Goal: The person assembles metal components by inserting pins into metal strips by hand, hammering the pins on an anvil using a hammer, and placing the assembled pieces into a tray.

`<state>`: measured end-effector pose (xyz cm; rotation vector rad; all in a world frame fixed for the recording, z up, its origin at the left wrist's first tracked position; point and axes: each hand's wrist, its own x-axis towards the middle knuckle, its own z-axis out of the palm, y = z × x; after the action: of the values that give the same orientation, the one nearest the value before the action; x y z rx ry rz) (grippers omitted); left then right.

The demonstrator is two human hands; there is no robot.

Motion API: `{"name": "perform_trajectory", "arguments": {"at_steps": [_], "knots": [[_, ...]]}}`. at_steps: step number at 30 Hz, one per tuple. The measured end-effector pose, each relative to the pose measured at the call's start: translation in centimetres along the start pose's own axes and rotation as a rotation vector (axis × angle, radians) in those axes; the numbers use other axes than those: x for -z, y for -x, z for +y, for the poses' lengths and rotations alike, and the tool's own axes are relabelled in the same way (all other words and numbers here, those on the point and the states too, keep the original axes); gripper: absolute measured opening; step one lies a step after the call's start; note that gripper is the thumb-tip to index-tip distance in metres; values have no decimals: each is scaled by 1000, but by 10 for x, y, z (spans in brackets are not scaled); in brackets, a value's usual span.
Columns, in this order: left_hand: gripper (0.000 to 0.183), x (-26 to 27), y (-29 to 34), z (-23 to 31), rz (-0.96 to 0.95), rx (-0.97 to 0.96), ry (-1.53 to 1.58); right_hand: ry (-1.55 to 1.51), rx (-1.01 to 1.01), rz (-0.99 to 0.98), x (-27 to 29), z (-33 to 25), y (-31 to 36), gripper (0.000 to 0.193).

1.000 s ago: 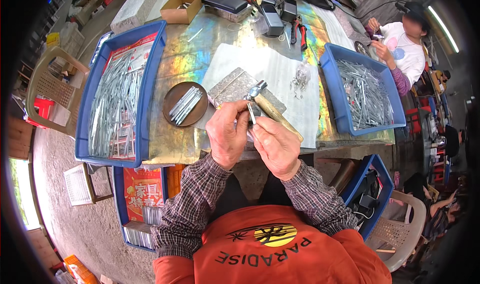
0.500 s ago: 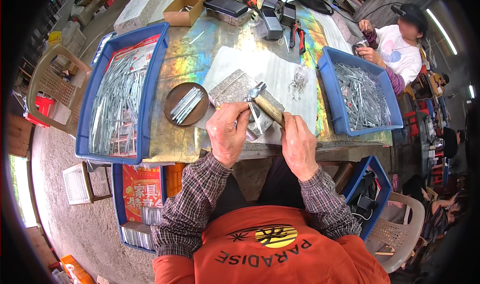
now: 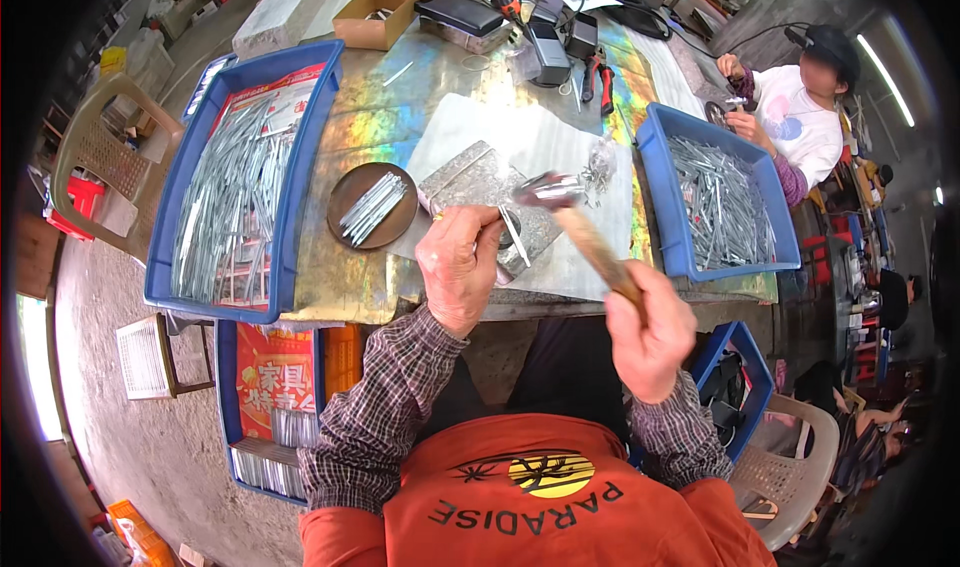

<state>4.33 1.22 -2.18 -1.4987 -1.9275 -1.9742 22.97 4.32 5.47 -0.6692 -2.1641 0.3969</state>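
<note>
My left hand (image 3: 458,267) is closed in a pinch at the near edge of a grey speckled block (image 3: 465,175). A thin silvery metal strip (image 3: 517,239) sticks out from its fingertips, slanting over the block. Wrapped round a wooden handle, my right hand (image 3: 652,329) holds a hammer (image 3: 597,250); the blurred head is raised above the block's right part, to the right of the strip. To the left of my left hand, a round brown dish (image 3: 343,229) carries a bundle of similar strips (image 3: 372,208). White sheeting (image 3: 455,117) lies beneath the block.
Blue trays full of metal strips stand at left (image 3: 318,157) and right (image 3: 676,252). Small metal pieces (image 3: 600,172) lie right of the block. Red-handled pliers (image 3: 605,85), black devices and cables crowd the far side. A person (image 3: 800,117) works beyond the right tray.
My right hand has moved right and toward me, swinging the hammer head up and to the right, away from the strip. My left hand stays nearly in place with the strip.
</note>
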Motion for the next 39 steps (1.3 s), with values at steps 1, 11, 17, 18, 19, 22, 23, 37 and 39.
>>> {"name": "perform_trajectory", "arguments": {"at_steps": [1, 11, 17, 18, 19, 22, 23, 37, 39], "knots": [[15, 0, 1, 0, 2, 3, -1, -31, 42, 81, 4, -6, -4, 24], [14, 2, 0, 1, -8, 15, 11, -66, -84, -90, -3, 1, -2, 21], [14, 2, 0, -2, -5, 17, 1, -11, 13, -57, 9, -12, -9, 23], [13, 2, -2, -2, 4, -4, 5, 1, 101, 72, 11, -18, -11, 23], [13, 2, -1, -2, 4, -4, 7, -17, 126, 169, 11, -18, -8, 24], [12, 1, -1, -1, -13, 8, 23, 65, 95, -82, -3, 5, -1, 22], [12, -1, -2, -1, -27, 11, 24, 132, -21, -261, -9, 13, 1, 20], [9, 13, -9, -4, -32, 519, 686, 42, -118, -16, -27, 25, 17, 22], [10, 17, -8, -7, -45, 537, 728, 159, -86, -1, -35, 29, 20, 27]]}}
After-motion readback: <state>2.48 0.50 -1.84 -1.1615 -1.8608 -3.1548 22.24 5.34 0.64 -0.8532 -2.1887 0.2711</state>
